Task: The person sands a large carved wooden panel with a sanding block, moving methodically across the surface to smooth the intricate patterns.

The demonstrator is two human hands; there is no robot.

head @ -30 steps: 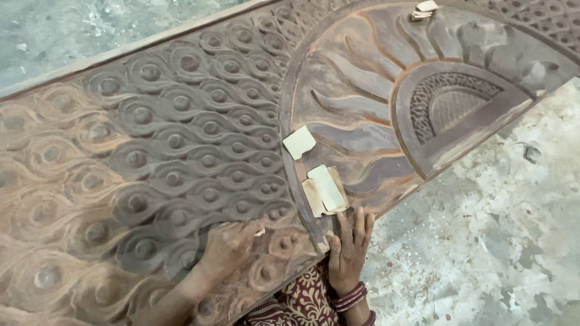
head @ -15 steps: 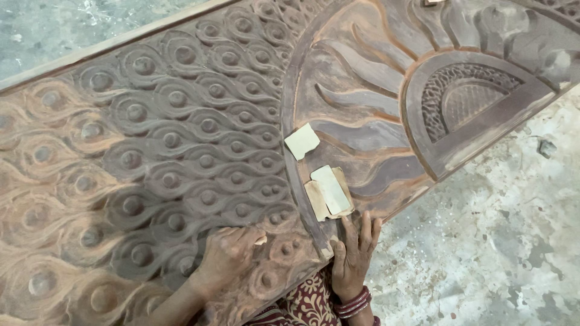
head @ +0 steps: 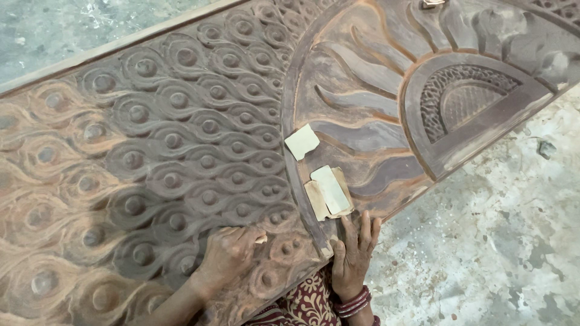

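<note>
Carved panel (head: 181,139) fills most of view, lying flat; its near edge runs diagonally from lower centre up to the right, bare concrete floor (head: 483,241) open beyond it. Two sandpaper pieces: a stacked pair (head: 329,192) just inside that edge, a single square (head: 301,142) near above. Right hand (head: 353,250) rests flat on the edge, fingers spread, tips just below the stacked pair, holding nothing. Left hand (head: 229,253) knuckles-up on the scale carving, fingers curled over a small pale scrap (head: 261,239).
</note>
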